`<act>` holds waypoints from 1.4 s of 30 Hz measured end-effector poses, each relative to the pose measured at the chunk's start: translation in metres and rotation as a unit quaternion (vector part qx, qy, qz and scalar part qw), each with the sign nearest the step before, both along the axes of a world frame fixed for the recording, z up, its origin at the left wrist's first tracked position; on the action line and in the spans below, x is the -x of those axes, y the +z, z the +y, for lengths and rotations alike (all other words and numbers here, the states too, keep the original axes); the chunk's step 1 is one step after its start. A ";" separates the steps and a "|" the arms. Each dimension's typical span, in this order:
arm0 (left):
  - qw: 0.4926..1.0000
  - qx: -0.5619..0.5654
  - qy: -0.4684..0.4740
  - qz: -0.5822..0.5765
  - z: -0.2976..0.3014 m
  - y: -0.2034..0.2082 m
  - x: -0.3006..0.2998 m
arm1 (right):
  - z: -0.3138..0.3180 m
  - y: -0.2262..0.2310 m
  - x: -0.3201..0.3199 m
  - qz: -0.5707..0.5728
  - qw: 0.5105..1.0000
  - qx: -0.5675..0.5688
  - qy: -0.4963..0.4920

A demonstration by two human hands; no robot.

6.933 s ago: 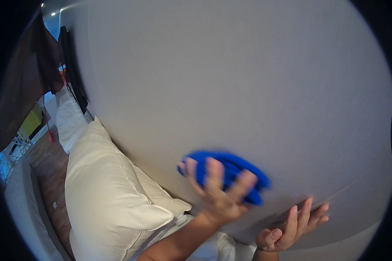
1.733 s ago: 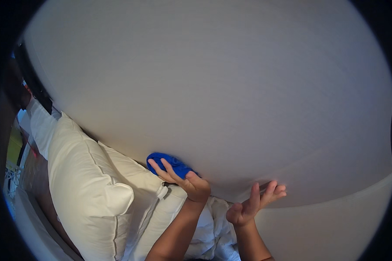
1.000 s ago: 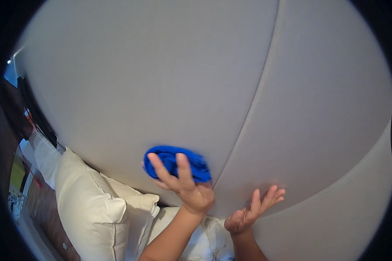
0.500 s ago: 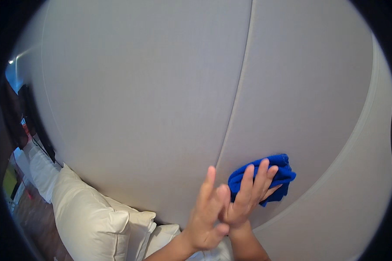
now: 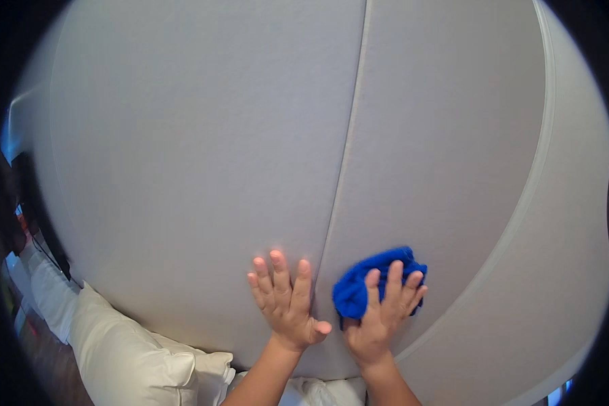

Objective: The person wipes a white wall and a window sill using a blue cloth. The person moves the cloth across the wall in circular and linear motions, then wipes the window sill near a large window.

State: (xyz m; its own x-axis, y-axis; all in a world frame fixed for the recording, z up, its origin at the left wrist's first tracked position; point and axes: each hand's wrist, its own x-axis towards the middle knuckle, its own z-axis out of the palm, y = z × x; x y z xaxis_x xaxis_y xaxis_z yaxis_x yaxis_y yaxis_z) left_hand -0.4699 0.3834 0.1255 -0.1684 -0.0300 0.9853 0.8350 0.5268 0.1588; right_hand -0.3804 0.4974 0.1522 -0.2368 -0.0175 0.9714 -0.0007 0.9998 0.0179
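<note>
with the left hand [image 5: 289,318] spread and empty by the seam [image 5: 342,152], the cloth [image 5: 350,298], against the panel [image 5: 189,162] under the spread fingers of the right hand [image 5: 377,328], could slip down if their pressure, probably its only hold, eases.

Grey wall [image 5: 203,135] w/ seam [image 5: 349,135]; brn flr [image 5: 55,362] lwr L, nr cream pillows [image 5: 125,358].
</note>
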 end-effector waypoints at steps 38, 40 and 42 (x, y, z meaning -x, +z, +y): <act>0.998 -0.034 0.039 -0.037 -0.022 -0.003 0.010 | -0.028 0.100 0.032 0.027 0.996 -0.003 -0.086; 0.997 -0.021 0.046 -0.051 -0.024 -0.007 0.008 | -0.034 0.098 0.051 0.073 0.995 -0.048 -0.056; 0.999 0.013 0.043 -0.028 -0.025 -0.016 0.007 | -0.030 0.101 0.049 0.075 0.994 -0.060 -0.056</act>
State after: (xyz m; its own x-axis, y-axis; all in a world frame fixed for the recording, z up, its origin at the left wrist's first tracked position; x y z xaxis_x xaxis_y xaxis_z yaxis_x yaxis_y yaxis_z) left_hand -0.4770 0.3585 0.1095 -0.2217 -0.0206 0.9749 0.7765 0.6010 0.1893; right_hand -0.4293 0.4677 0.2531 -0.0963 -0.1166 0.9885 0.1223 0.9842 0.1280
